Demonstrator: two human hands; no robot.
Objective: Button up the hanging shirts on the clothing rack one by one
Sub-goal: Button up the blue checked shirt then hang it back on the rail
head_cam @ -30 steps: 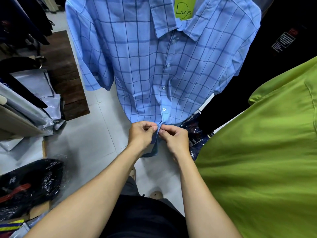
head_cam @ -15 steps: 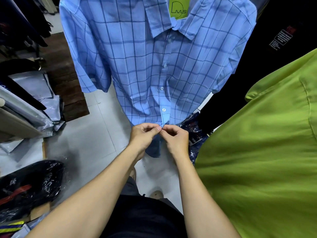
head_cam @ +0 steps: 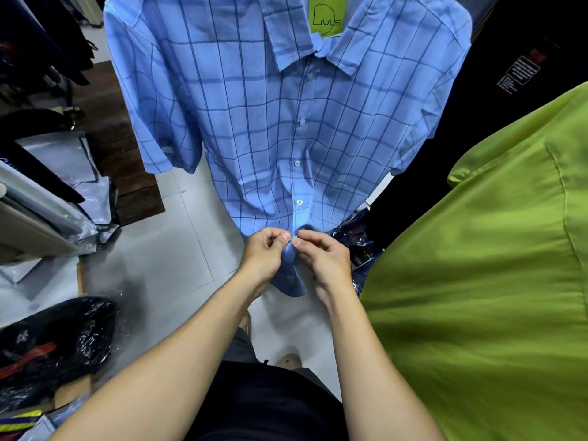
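Nearest, two bare forearms reach forward over a black garment at the person's waist. At their ends the left hand [head_cam: 265,254] and the right hand [head_cam: 324,257] meet at the bottom of the front placket of a light blue short-sleeved shirt with a dark blue windowpane check [head_cam: 254,122], which hangs facing the person in the middle of the scene. The left hand has its fingers curled and its thumb and forefinger pinching the left edge of the placket. The right hand pinches the right edge in the same way, thumb and forefinger tips pressed on the cloth, just beside the left hand's fingertips. A short tail of the shirt's hem hangs below and between the two hands. Above them a row of small pale buttons [head_cam: 299,202] runs up the placket to the collar, and these appear fastened.

On the near right a lime green shirt [head_cam: 493,281] fills much of the view, close beside the right forearm. On the near left, on the pale tiled floor [head_cam: 159,265], lies a black garment in a clear plastic bag [head_cam: 54,345]. Further left is a pile of grey plastic mailer bags [head_cam: 63,160]. Far right, behind the green shirt, hangs a black garment with a printed label [head_cam: 518,74]. Inside the blue shirt's collar, at the far top, shows a lime green tag with a dark line logo [head_cam: 326,17].
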